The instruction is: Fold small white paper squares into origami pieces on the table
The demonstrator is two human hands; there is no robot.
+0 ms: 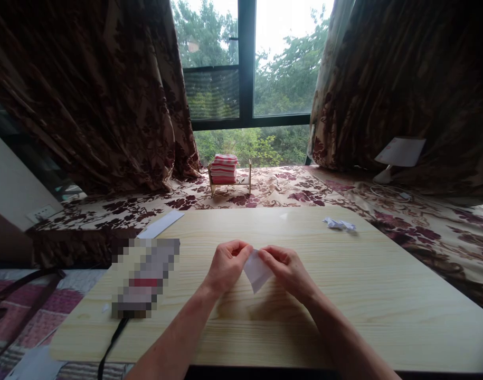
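Note:
Both my hands meet over the middle of a light wooden table (pixel 344 295). My left hand (pixel 226 265) and my right hand (pixel 285 267) each pinch one side of a small white piece of paper (pixel 256 272), which hangs between them with a corner pointing down, just above the tabletop. The fingers of both hands are curled closed on the paper's upper edge.
A crumpled white paper scrap (pixel 340 224) lies at the table's far right. A white paper strip (pixel 161 224) sticks out over the far left edge. A blurred-out object (pixel 145 277) with a black strap lies at the left. A small wooden rack with striped cloths (pixel 224 170) stands by the window.

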